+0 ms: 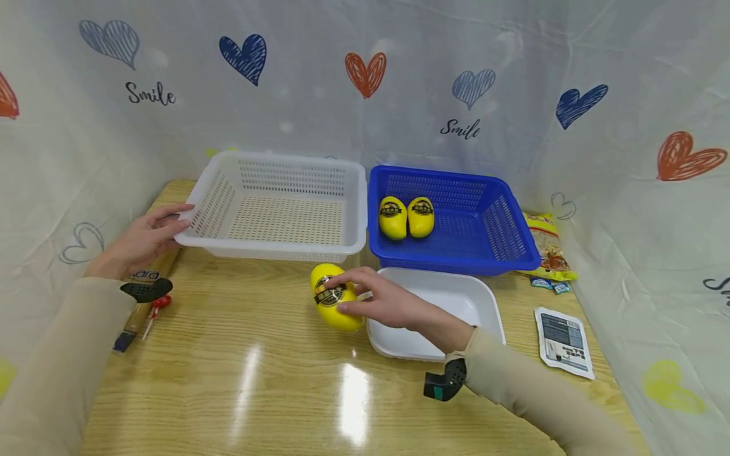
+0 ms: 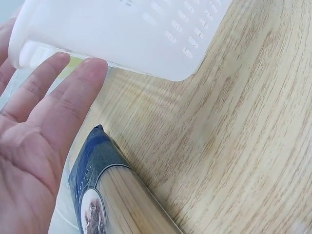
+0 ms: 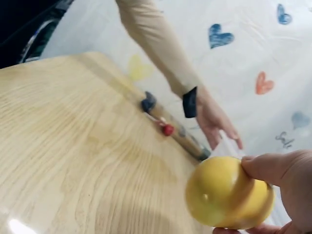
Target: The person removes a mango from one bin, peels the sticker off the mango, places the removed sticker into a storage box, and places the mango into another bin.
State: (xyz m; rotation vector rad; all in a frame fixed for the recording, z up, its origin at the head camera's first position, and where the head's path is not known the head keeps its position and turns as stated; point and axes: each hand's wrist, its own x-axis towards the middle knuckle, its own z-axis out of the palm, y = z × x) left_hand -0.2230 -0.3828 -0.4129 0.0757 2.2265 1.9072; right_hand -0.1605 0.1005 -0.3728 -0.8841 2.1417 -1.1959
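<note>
My right hand (image 1: 338, 292) grips a yellow egg-shaped pack (image 1: 345, 320) with a dark label, on the table just left of a white tray (image 1: 456, 297). In the right wrist view the fingers (image 3: 273, 168) and thumb curl round the yellow pack (image 3: 209, 192). My left hand (image 1: 171, 218) lies open, its straight fingers touching the left front corner of the empty white basket (image 1: 353, 209). The left wrist view shows the flat left hand (image 2: 58, 97) against the white basket (image 2: 146, 44). Two more yellow packs (image 1: 406, 217) sit in the blue basket (image 1: 513, 234).
A long spaghetti pack (image 2: 117, 200) and a red lollipop (image 1: 155, 310) lie on the table's left edge under my left forearm. Snack packets (image 1: 549, 247) and a white sachet (image 1: 563, 342) lie at the right. A heart-printed sheet walls in the table.
</note>
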